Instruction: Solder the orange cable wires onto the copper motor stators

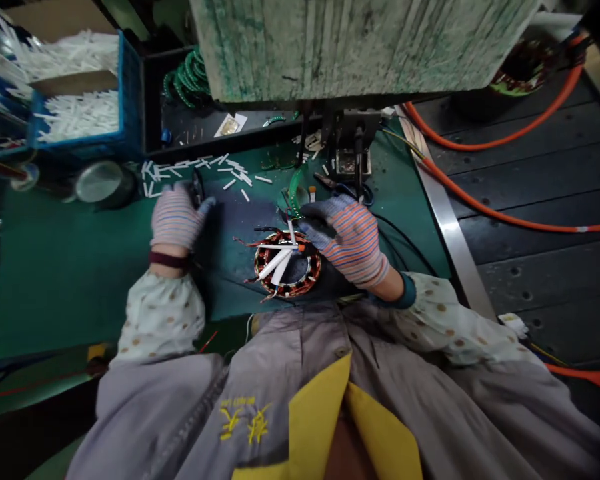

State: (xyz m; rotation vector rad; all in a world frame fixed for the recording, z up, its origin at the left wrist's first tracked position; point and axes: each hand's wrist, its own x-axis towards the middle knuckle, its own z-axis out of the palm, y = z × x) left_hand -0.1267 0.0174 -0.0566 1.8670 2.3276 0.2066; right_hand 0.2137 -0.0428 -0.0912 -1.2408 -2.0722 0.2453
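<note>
A ring-shaped motor stator (pixel 316 275) with copper windings lies on the green mat in front of me. White sleeves (pixel 276 265) and loose leads rest across its opening. My right hand (pixel 353 240), in a striped glove, is at the stator's upper right, fingers and thumb curled toward each other. Whatever sits at its fingertips is too small to make out. Just beyond them is a curved green band (pixel 295 190). My left hand (pixel 177 217), gloved too, is over the mat to the left, fingers bent around a dark curved object (pixel 197 187) that I cannot identify.
Short white tubes (pixel 235 172) are scattered behind my left hand. At the back left stand a blue bin (pixel 125 100) full of white tubes and a metal can (pixel 100 183). Pliers (pixel 330 181) lie behind my right hand. A large box-like machine housing (pixel 360 50) overhangs the back.
</note>
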